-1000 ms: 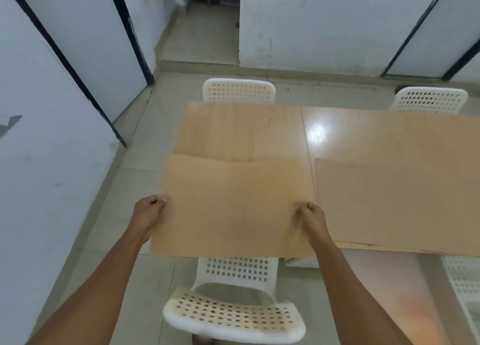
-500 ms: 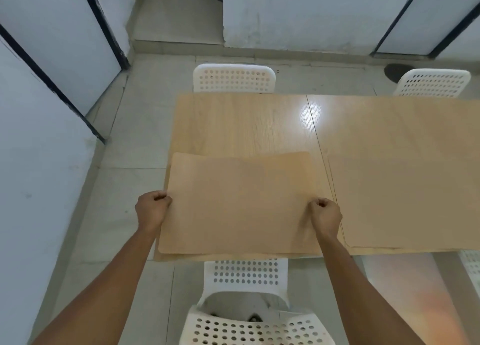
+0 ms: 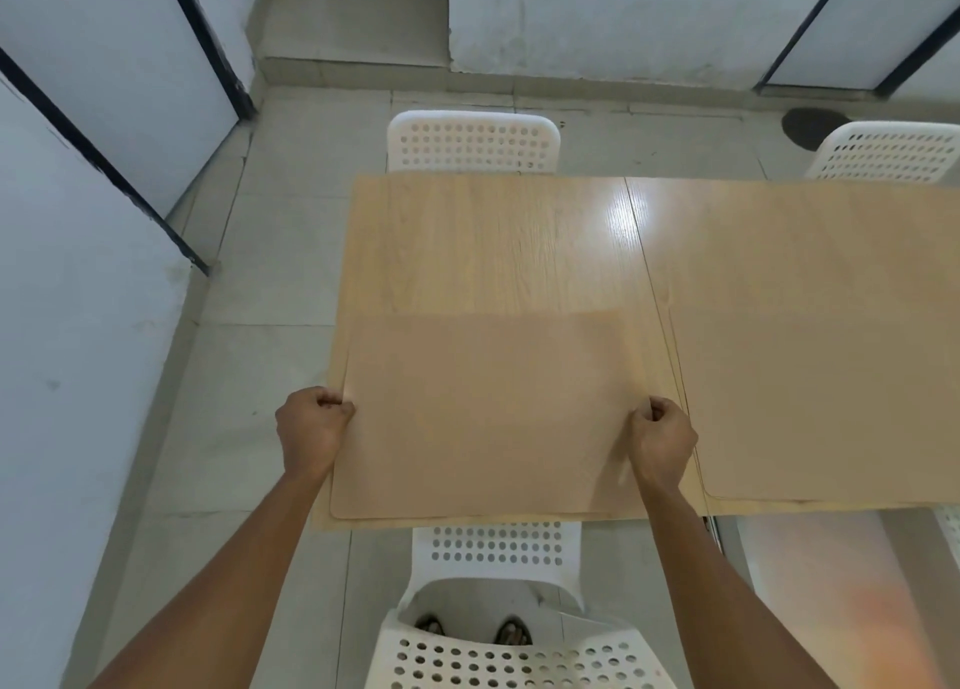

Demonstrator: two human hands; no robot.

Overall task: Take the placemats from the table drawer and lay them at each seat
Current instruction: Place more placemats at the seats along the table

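A tan placemat (image 3: 488, 413) lies flat on the near left part of the light wooden table (image 3: 498, 241), its front edge just inside the table's front edge. My left hand (image 3: 311, 426) pinches its left edge and my right hand (image 3: 662, 441) pinches its right edge. A second tan placemat (image 3: 826, 402) lies flat on the table to the right, beyond the seam between the two table halves. No drawer is visible.
A white perforated chair (image 3: 498, 652) stands right below me, tucked at the table's front. Two more white chairs (image 3: 472, 140) (image 3: 888, 150) stand at the far side. White partition walls with dark frames (image 3: 104, 158) close in on the left.
The placemat in my hands has gone forward and down, from overhanging the table's front edge to lying flat on it. My view has tilted further down.
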